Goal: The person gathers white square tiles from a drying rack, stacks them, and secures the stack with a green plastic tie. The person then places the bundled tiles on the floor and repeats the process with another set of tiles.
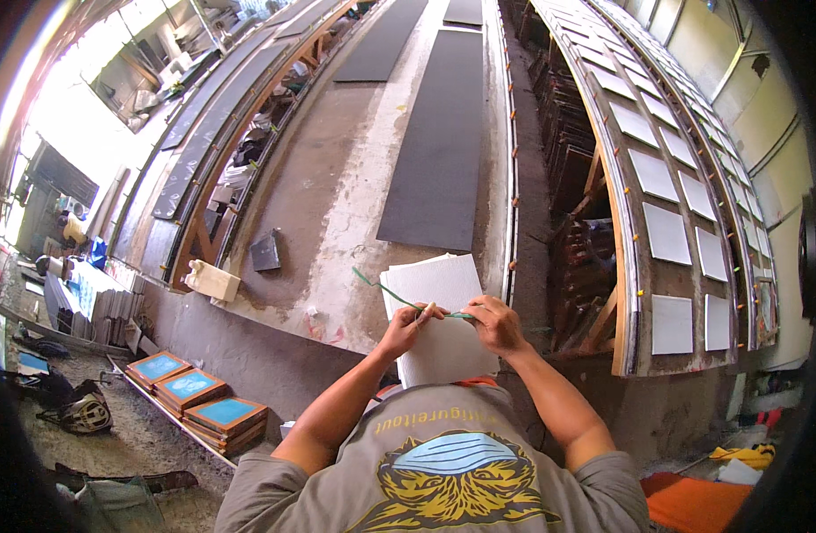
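A thin green cord (390, 291) runs between my two hands, its loose end bending up to the left. My left hand (411, 329) pinches it with closed fingers. My right hand (499, 326) grips the cord a little further right, fingers closed too. Directly beneath both hands is a stack of white sheets (443, 355), close against my body at the near end of the middle table. Whether the cord passes around the stack I cannot tell.
Long dark panels (439, 142) lie along the middle table (293, 169). A pale plastic jug (211, 282) and a small dark square piece (266, 251) sit at its left corner. White sheets (665, 233) line the right table. Wooden frames with blue mesh (226, 411) are stacked lower left.
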`<state>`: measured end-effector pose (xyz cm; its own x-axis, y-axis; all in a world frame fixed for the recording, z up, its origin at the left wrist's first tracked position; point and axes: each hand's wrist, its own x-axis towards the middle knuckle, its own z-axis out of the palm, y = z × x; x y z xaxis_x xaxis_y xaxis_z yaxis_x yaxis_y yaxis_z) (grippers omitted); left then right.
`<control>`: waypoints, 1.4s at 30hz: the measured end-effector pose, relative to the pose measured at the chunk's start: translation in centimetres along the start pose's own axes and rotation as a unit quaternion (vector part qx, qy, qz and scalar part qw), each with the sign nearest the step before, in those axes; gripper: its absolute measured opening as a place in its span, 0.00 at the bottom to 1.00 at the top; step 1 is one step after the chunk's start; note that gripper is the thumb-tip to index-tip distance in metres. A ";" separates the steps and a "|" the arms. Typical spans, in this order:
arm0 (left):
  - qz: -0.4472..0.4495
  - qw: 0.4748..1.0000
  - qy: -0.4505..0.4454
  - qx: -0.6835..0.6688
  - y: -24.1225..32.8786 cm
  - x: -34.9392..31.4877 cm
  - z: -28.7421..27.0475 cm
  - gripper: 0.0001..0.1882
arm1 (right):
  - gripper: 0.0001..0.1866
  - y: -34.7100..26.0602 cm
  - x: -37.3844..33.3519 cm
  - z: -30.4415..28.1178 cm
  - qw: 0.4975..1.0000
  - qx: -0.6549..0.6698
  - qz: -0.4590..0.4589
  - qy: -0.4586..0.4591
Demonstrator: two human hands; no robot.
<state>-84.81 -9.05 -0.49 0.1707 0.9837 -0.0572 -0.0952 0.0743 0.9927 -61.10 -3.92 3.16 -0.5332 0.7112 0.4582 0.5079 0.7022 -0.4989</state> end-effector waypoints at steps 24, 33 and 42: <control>0.134 0.962 -0.032 0.235 -1.3 -1.7 -5.2 0.16 | 0.26 4.3 2.1 3.7 0.738 0.567 0.365 0.033; 0.178 0.939 0.042 0.292 -2.9 -1.8 -4.3 0.18 | 0.25 4.5 2.7 2.8 0.853 0.422 0.302 -0.053; 0.176 0.943 0.072 0.271 -3.5 -1.6 -4.0 0.13 | 0.11 0.0 3.9 0.9 0.964 -0.128 -0.049 -0.227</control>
<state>-88.70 -10.22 -4.28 0.0825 0.9465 0.3119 0.4012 -0.3181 0.8590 -63.83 -1.16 4.28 -0.7990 0.5938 0.0952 0.5595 0.7920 -0.2441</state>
